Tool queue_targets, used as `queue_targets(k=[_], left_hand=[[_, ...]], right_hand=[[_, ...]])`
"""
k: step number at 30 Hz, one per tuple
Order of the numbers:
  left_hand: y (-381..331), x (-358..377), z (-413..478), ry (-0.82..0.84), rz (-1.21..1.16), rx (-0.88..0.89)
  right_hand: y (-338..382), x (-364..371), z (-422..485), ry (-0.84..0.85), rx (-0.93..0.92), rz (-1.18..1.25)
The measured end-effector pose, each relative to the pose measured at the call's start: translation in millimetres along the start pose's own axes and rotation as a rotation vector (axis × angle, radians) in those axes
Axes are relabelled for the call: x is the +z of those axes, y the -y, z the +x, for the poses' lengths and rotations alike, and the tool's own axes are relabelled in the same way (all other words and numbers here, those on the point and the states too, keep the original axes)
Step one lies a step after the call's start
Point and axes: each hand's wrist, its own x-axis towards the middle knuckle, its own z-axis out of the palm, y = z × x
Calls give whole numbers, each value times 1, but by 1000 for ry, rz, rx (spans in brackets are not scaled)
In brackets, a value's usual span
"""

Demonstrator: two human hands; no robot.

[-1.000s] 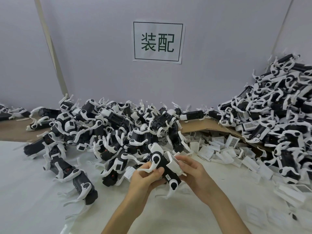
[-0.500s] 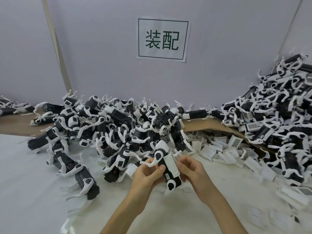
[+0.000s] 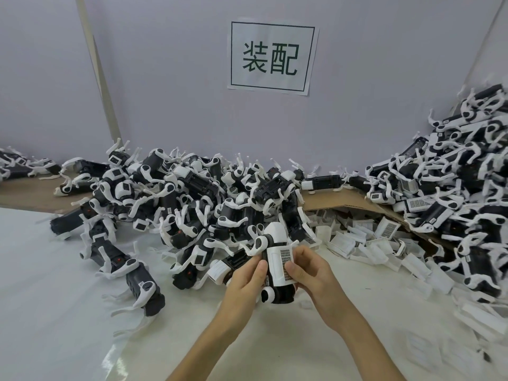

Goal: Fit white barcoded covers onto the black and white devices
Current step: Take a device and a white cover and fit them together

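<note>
I hold one black and white device (image 3: 276,294) upright just above the table, in front of me. A white barcoded cover (image 3: 279,266) lies on its upper face, barcode toward me. My left hand (image 3: 247,281) grips the device from the left, thumb against the cover's left edge. My right hand (image 3: 310,270) holds it from the right, its thumb pressing on the barcode. The device's white legs (image 3: 257,244) stick out at the top left.
A big heap of devices (image 3: 192,204) fills the middle and left of the table. A taller heap (image 3: 453,188) rises at the right. Loose white covers (image 3: 365,240) lie scattered at the right, over a cardboard sheet (image 3: 338,200). A paper sign (image 3: 272,56) hangs on the wall.
The device has turned in my hands so the cover's barcoded face points at me. My right thumb has come onto the cover. The camera has tilted down slightly.
</note>
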Motion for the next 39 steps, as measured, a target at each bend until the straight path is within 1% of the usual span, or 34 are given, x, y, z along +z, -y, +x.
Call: queue_targets(k=[8, 11, 14, 20, 25, 28, 32, 36, 39], left_hand=[[-10, 4, -6, 49, -24, 5], [-5, 5, -5, 51, 39, 39], [-1, 5, -4, 14, 133, 70], [6, 2, -1, -50, 176, 66], [6, 1, -2, -10, 178, 60], [6, 3, -3, 22, 194, 65], [6, 3, -4, -6, 260, 112], [9, 4, -3, -19, 323, 110], [13, 4, -3, -19, 425, 121]], right_hand=[[-2, 5, 0, -22, -26, -27], [-3, 6, -1, 14, -2, -24], [-3, 7, -2, 36, 22, -18], [-4, 10, -2, 27, 16, -28], [-5, 8, -3, -13, -5, 18], [-4, 9, -3, -30, 15, 48], [-6, 14, -1, -58, 34, 6], [-8, 14, 0, -73, 25, -6], [-8, 15, -1, -50, 32, -42]])
